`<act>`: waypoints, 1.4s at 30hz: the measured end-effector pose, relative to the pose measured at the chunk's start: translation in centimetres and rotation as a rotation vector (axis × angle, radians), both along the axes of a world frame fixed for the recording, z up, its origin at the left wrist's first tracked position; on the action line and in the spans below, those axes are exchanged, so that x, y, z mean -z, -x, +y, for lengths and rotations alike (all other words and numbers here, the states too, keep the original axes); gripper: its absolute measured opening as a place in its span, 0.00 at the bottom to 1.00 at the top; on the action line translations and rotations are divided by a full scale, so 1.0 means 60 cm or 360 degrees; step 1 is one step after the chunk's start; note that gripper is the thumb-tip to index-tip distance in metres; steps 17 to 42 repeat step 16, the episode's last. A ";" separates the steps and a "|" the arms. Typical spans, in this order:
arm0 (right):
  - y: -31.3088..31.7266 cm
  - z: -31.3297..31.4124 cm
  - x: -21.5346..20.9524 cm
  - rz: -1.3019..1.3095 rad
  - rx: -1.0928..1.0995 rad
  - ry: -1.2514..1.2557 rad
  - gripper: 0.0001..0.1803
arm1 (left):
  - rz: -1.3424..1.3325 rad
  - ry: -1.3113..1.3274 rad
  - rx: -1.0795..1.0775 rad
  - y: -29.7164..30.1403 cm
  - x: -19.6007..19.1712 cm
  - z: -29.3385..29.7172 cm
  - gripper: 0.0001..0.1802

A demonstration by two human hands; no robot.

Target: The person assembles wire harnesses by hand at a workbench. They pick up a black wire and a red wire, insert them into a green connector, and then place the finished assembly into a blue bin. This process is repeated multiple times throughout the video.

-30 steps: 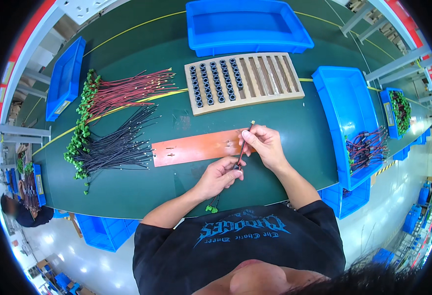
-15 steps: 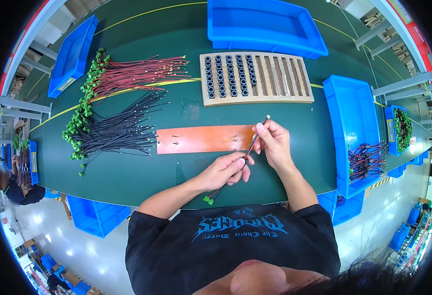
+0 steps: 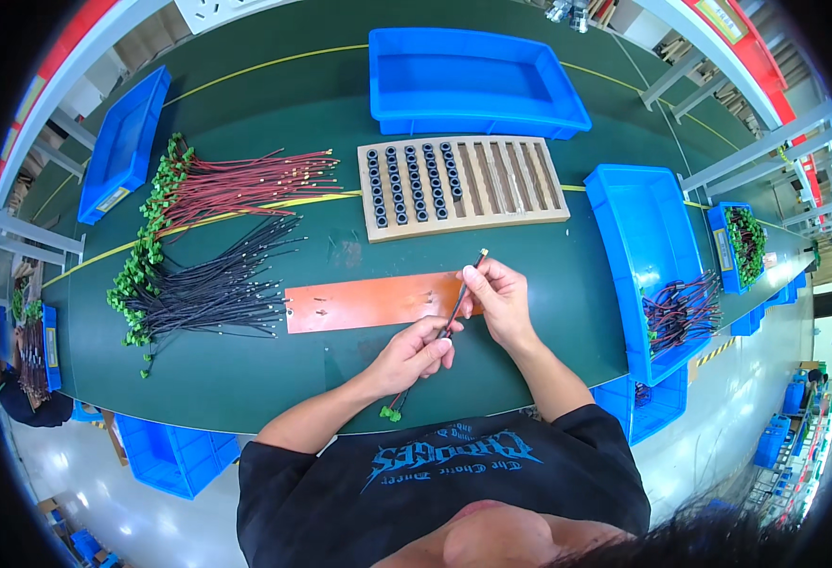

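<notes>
Between my two hands runs a thin cable of dark and red wires (image 3: 458, 305), slanting up and to the right. My left hand (image 3: 414, 354) pinches it lower down, thumb against fingers. Higher up, my right hand (image 3: 498, 301) grips it just below its small pale metal tips. Green connectors (image 3: 391, 414) dangle from the cable's lower end, below my left hand. Beneath my hands lies an orange strip (image 3: 359, 305), its right end partly covered by my right hand. Whether a small part sits on the wires inside my fingers is hidden.
Red wires (image 3: 255, 185) and black wires (image 3: 212, 289) with green connectors lie at left. A wooden rack (image 3: 520, 223) holds rows of black ring-shaped parts (image 3: 414, 185). Blue bins stand behind (image 3: 477, 124), at left (image 3: 117, 161) and at right (image 3: 610, 237), the last holding finished-looking cables (image 3: 681, 312).
The view has shifted, so the table sits lower and further left in the picture. Both hands keep hold of the same cable in nearly the same pose.
</notes>
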State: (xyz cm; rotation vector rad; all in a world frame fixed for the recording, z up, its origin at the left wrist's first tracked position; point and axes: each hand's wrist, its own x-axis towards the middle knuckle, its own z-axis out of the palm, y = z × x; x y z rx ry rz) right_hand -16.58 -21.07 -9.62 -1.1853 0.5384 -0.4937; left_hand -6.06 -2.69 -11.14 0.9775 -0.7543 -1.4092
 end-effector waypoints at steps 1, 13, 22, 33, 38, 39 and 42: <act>-0.001 0.001 0.001 0.0009 0.0011 0.0030 0.13 | 0.0000 -0.0001 -0.0002 -0.001 0.001 -0.001 0.19; 0.102 -0.030 -0.110 -0.0368 0.0107 0.0593 0.18 | -0.0988 0.0518 -0.0231 -0.006 0.003 -0.005 0.31; 0.176 -0.100 -0.160 -0.0590 0.0600 0.0531 0.23 | -0.1139 0.0448 -0.0194 -0.004 -0.001 0.000 0.35; 0.176 -0.100 -0.160 -0.0590 0.0600 0.0531 0.23 | -0.1139 0.0448 -0.0194 -0.004 -0.001 0.000 0.35; 0.176 -0.100 -0.160 -0.0590 0.0600 0.0531 0.23 | -0.1139 0.0448 -0.0194 -0.004 -0.001 0.000 0.35; 0.176 -0.100 -0.160 -0.0590 0.0600 0.0531 0.23 | -0.1139 0.0448 -0.0194 -0.004 -0.001 0.000 0.35; 0.176 -0.100 -0.160 -0.0590 0.0600 0.0531 0.23 | -0.1139 0.0448 -0.0194 -0.004 -0.001 0.000 0.35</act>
